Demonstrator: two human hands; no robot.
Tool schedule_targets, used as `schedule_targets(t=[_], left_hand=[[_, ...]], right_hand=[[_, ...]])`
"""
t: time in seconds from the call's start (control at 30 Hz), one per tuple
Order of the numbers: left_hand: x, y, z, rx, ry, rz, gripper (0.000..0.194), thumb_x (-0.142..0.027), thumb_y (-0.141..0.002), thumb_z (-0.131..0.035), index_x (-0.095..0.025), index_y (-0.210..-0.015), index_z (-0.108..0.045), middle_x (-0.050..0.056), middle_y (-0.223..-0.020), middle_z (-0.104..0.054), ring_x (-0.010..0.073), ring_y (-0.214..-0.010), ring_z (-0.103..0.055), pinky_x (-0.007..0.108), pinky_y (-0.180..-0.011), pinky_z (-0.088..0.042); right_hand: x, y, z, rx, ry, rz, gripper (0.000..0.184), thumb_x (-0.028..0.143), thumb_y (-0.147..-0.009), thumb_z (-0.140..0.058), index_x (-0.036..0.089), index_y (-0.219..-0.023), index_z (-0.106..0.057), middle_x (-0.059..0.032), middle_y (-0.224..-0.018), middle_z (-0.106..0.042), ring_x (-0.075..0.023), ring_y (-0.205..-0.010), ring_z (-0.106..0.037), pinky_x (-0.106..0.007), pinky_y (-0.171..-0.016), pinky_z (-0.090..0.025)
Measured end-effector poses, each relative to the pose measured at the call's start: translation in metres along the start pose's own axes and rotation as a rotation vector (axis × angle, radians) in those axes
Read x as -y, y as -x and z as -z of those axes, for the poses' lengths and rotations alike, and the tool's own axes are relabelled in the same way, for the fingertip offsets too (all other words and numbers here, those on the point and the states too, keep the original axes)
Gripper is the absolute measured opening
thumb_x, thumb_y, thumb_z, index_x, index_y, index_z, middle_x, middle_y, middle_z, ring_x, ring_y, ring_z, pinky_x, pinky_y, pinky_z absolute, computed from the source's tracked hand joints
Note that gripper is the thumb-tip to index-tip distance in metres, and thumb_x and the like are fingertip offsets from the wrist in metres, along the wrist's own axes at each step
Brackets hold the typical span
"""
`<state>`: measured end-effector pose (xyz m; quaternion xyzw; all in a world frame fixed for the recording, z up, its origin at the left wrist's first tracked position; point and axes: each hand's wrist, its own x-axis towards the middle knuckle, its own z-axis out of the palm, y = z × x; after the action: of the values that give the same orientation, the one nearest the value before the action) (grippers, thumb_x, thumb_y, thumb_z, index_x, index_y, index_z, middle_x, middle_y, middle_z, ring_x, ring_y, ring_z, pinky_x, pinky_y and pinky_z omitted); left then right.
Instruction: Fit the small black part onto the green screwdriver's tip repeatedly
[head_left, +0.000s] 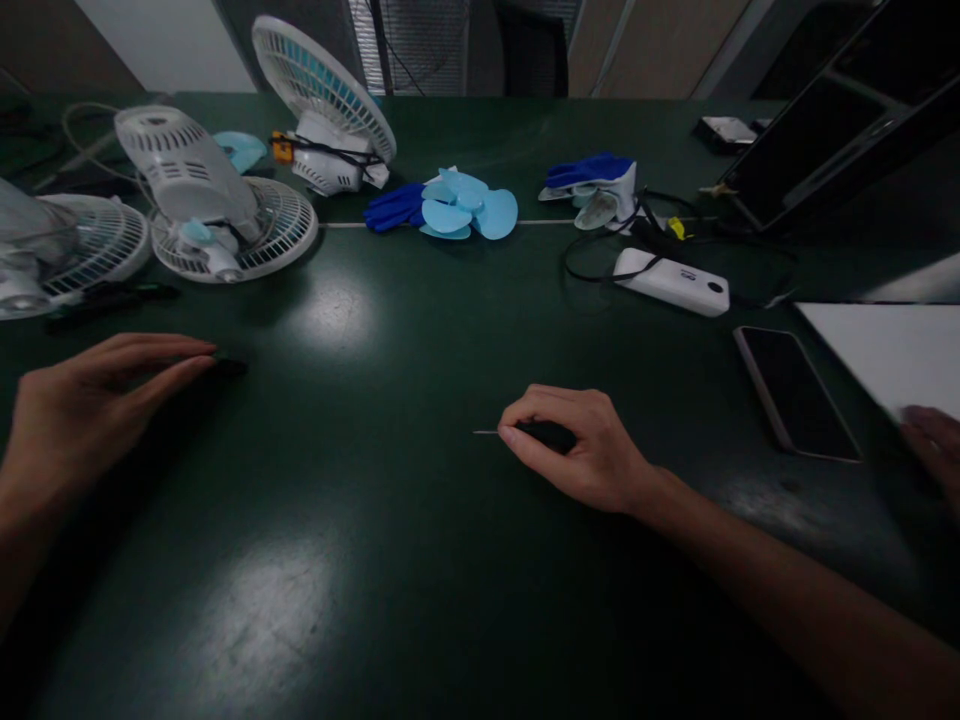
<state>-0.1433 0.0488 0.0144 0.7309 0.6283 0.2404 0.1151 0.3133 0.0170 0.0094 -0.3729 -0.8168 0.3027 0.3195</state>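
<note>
My right hand (581, 440) is closed around the black handle of a small screwdriver (551, 434). The tool's thin metal shaft points left, low over the dark green table (390, 520). At the left, my left hand (105, 395) pinches a small black object (231, 368) between thumb and fingertips, at or just above the table; its kind is too dark to make out. Beyond that hand lie a dark, slim object (112, 300) and a white fan (232, 200) resting face down on its grille.
More fans, one upright (326, 110) and one at the left edge (67, 250), stand behind. Farther back lie a light blue fan blade (469, 205), blue-and-white gloves (592, 185) and a white device (671, 282). Rightward are a phone (796, 392), a white sheet (900, 345) and another person's hand (937, 440).
</note>
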Motion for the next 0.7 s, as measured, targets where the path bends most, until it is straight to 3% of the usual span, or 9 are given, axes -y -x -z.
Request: schedule_targets(t=[0.07, 0.13, 0.23, 0.33, 0.57, 0.7], left_hand=[[-0.012, 0.002, -0.003, -0.047, -0.009, 0.031, 0.032, -0.04, -0.103, -0.048, -0.019, -0.126, -0.057, -0.004, -0.125, -0.061, 0.035, -0.123, -0.056, 0.034, -0.063, -0.034], [-0.013, 0.002, -0.005, -0.012, -0.015, 0.061, 0.036, -0.045, -0.103, -0.046, -0.021, -0.126, -0.059, -0.004, -0.122, -0.063, 0.0319, -0.121, -0.058, 0.041, -0.068, -0.041], [-0.007, 0.0, -0.004, -0.02, -0.023, 0.144, 0.044, -0.057, -0.094, -0.055, -0.026, -0.122, -0.065, -0.005, -0.12, -0.068, 0.0274, -0.115, -0.063, 0.051, -0.092, -0.051], [-0.003, -0.002, -0.001, -0.018, 0.036, 0.184, 0.049, -0.061, -0.086, -0.063, -0.026, -0.119, -0.068, -0.003, -0.122, -0.07, 0.0249, -0.116, -0.064, 0.047, -0.112, -0.046], [-0.007, -0.003, 0.004, 0.015, 0.185, 0.258, 0.056, -0.063, -0.081, -0.067, -0.021, -0.118, -0.07, 0.003, -0.128, -0.069, 0.0282, -0.122, -0.062, 0.049, -0.117, -0.04], [0.014, -0.007, 0.006, 0.048, 0.105, 0.363, 0.048, -0.059, -0.082, -0.07, -0.03, -0.121, -0.069, -0.003, -0.125, -0.071, 0.025, -0.117, -0.065, 0.048, -0.111, -0.046]], right_hand=[[0.0, 0.0, 0.0, -0.005, 0.001, 0.003, 0.013, 0.026, -0.095, -0.059, 0.019, -0.095, -0.069, -0.0006, -0.081, -0.067, -0.0113, -0.071, -0.06, -0.026, -0.066, -0.046], [0.0, 0.0, 0.0, -0.005, -0.006, 0.004, 0.012, 0.026, -0.095, -0.059, 0.019, -0.095, -0.069, -0.0004, -0.081, -0.067, -0.0111, -0.071, -0.06, -0.026, -0.066, -0.046], [0.0, 0.0, 0.001, 0.006, -0.011, -0.004, 0.011, 0.025, -0.095, -0.059, 0.019, -0.096, -0.069, -0.0006, -0.081, -0.067, -0.0112, -0.071, -0.06, -0.026, -0.066, -0.046], [0.001, 0.0, 0.001, 0.008, -0.013, -0.001, 0.01, 0.024, -0.095, -0.059, 0.019, -0.096, -0.068, -0.0004, -0.082, -0.066, -0.0109, -0.072, -0.06, -0.026, -0.067, -0.046], [0.001, 0.0, 0.0, 0.004, -0.012, -0.001, 0.01, 0.023, -0.094, -0.061, 0.018, -0.095, -0.069, 0.0002, -0.082, -0.066, -0.0106, -0.072, -0.061, -0.026, -0.067, -0.046], [0.001, 0.0, 0.0, 0.006, -0.004, -0.002, 0.01, 0.023, -0.094, -0.061, 0.018, -0.095, -0.069, -0.0001, -0.083, -0.067, -0.0108, -0.073, -0.061, -0.026, -0.069, -0.047]])
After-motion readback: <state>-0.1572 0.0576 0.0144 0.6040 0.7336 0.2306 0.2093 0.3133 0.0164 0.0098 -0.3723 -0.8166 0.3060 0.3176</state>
